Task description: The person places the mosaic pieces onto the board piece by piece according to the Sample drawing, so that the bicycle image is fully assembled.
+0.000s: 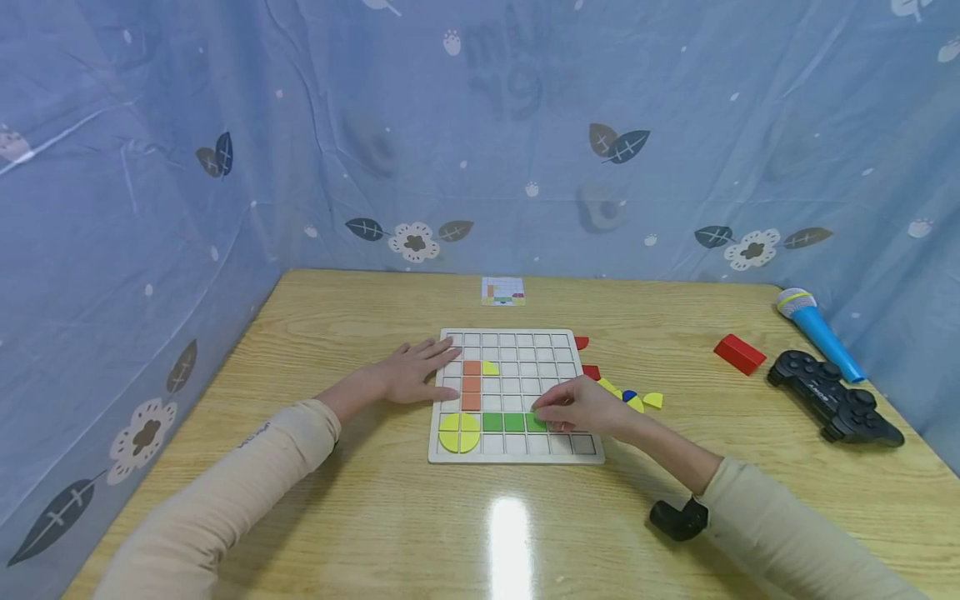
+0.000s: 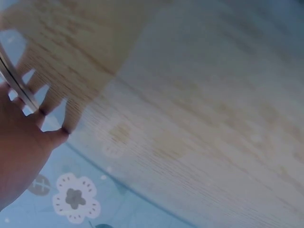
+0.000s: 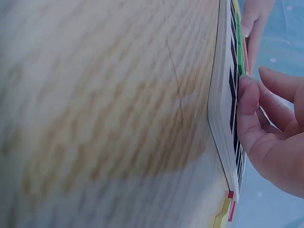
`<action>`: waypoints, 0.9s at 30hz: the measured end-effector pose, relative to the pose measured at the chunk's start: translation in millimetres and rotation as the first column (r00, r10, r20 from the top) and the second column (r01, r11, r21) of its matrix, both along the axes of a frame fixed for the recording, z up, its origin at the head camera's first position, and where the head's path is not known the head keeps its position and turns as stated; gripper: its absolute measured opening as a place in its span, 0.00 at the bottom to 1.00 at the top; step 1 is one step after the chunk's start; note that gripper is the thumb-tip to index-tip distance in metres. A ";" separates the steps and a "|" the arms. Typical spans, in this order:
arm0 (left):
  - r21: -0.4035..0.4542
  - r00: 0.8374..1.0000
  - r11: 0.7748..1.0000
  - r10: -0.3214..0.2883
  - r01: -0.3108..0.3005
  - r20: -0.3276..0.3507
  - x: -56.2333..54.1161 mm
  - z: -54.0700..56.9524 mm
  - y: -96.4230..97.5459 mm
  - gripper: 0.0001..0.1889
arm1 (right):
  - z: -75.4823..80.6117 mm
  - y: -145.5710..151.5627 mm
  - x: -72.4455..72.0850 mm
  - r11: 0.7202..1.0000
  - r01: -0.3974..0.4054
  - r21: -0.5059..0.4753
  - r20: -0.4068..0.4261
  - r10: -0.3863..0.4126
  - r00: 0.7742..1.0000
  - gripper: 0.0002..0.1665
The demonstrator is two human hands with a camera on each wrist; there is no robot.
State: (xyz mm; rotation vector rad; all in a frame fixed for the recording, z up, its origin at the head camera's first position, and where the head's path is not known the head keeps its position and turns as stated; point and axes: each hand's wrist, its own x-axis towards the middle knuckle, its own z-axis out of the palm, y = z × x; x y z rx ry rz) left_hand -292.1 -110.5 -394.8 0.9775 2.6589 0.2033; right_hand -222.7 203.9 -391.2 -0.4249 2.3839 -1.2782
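Observation:
A white gridded board (image 1: 442,455) lies flat on the table between both hands. My left hand (image 1: 411,373) rests with spread fingers along its left edge, fingertips over the rim. At the end of a row of green square tiles (image 1: 504,422), my right hand (image 1: 581,404) bends its fingers and thumb down onto a green tile (image 1: 536,422). The right wrist view shows the curled fingers (image 3: 248,95) low at the board's surface. Four yellow quarter-round tiles form a yellow circle (image 1: 459,432) at lower left. Orange tiles (image 1: 471,385) stand in a column, with a yellow quarter tile (image 1: 490,368) beside them.
Past the board's right side lie red pieces (image 1: 591,372), yellow pieces (image 1: 653,400) and a blue piece (image 1: 629,396). Farther right are a red block (image 1: 739,354), a black game controller (image 1: 832,398) and a blue microphone (image 1: 821,335). A small pattern card (image 1: 503,292) lies behind the board.

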 end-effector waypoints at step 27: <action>-0.011 1.000 1.000 0.003 -0.003 -0.002 -1.3 -0.7 -0.1 0.44 | 17.7 86.4 -26.0 0.990 0.139 -0.036 -0.052 -0.141 0.989 0.26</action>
